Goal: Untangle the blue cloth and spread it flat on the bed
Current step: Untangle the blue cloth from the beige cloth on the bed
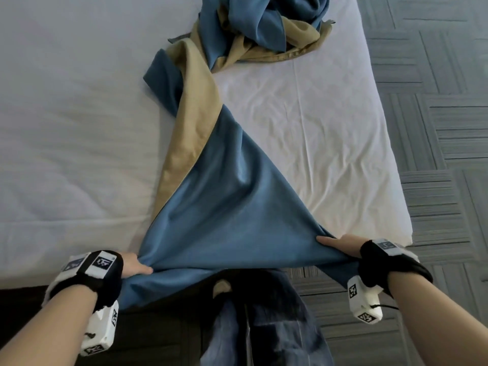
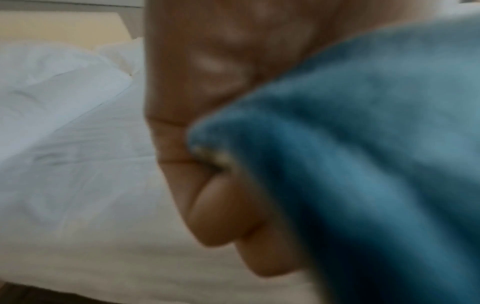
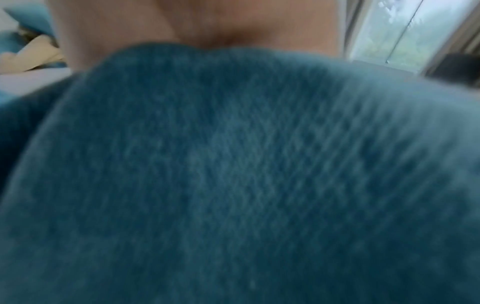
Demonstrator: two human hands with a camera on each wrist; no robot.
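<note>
The blue cloth (image 1: 224, 207) with a tan underside runs down the white bed (image 1: 79, 154) from a tangled heap (image 1: 261, 27) at the far end to a taut triangle at the near edge. My left hand (image 1: 134, 268) grips the cloth's near left edge, thumb on top. My right hand (image 1: 335, 245) grips the near right edge, pulled out to the right. In the left wrist view curled fingers (image 2: 221, 216) clamp the blue cloth (image 2: 363, 164). Blue cloth (image 3: 246, 174) fills the right wrist view and hides the right hand's (image 3: 207, 24) fingers.
The bed's right edge (image 1: 390, 159) borders a grey patterned carpet (image 1: 443, 128). My legs in jeans (image 1: 264, 326) stand at the bed's near edge. Pillows (image 2: 52, 82) lie at the bed's far left in the left wrist view. A window (image 3: 389, 30) shows in the right wrist view.
</note>
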